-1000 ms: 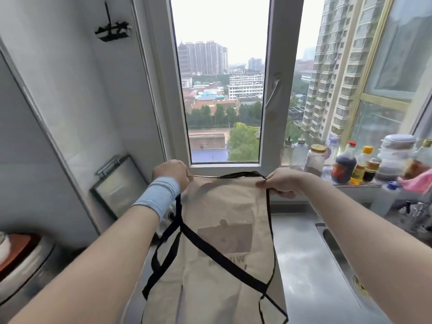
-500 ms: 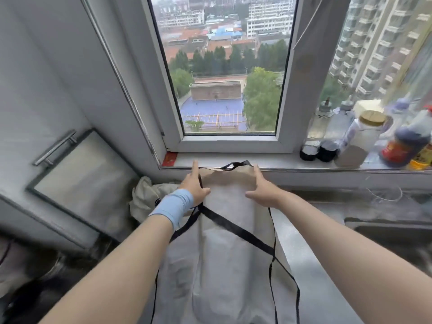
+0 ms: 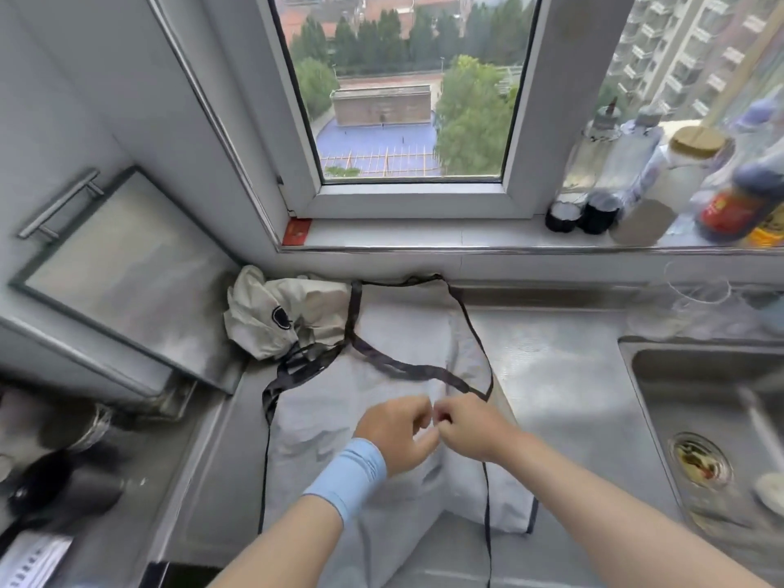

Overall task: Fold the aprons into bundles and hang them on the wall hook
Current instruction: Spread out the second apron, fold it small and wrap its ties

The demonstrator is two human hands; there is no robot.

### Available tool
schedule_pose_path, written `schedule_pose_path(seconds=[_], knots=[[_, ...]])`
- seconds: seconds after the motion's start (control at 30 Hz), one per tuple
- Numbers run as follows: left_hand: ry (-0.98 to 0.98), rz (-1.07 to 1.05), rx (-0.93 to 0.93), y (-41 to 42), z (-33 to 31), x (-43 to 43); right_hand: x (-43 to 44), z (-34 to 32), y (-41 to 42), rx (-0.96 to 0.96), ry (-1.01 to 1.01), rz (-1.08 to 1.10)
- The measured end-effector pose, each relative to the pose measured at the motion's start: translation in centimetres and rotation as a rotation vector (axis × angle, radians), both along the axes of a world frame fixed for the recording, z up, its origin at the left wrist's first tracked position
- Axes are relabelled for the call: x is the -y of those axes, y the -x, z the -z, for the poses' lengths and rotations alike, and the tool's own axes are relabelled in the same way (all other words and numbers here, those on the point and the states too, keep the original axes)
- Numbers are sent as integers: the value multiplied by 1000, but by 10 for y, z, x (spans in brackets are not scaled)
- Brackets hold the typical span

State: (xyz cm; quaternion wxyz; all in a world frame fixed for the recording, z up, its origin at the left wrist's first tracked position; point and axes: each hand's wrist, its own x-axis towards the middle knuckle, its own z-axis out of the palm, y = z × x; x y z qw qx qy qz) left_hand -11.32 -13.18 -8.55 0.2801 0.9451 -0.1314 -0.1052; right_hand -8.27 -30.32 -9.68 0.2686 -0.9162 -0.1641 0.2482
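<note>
The apron (image 3: 322,401) lies lengthwise toward the window (image 3: 407,99), right beneath the left hand (image 3: 394,435) and right hand (image 3: 471,426), both pinching its middle.

Pale apron (image 3: 382,401) with black straps spread flat on counter, crumpled second apron (image 3: 280,316) touching its left

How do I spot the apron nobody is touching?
Start at the window; below its left corner, on the steel counter, sits the crumpled apron. Unlike the flat apron beside it, it is bunched up and bears a dark round badge.
</note>
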Motion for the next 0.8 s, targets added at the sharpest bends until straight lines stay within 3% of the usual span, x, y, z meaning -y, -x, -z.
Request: schedule_pose_path(seconds=[0.1,0.3,0.4,0.53,0.6,0.8], knots=[[-3,164,36,42,7,5,-2,11,34,43,138,-118],[-412,380,-35,105,37,-18,3,44,96,162,147,-154],[-599,344,-119,119,59,-37,7,63,110,217,329,-200],[-786,238,-141,127,69,-50,3,74,116,296,455,-21],[-705,152,-92,127,65,-54,1,72,115,329,469,51],[-117,-166,-184,95,33,-103,11,35,91,364,397,167]])
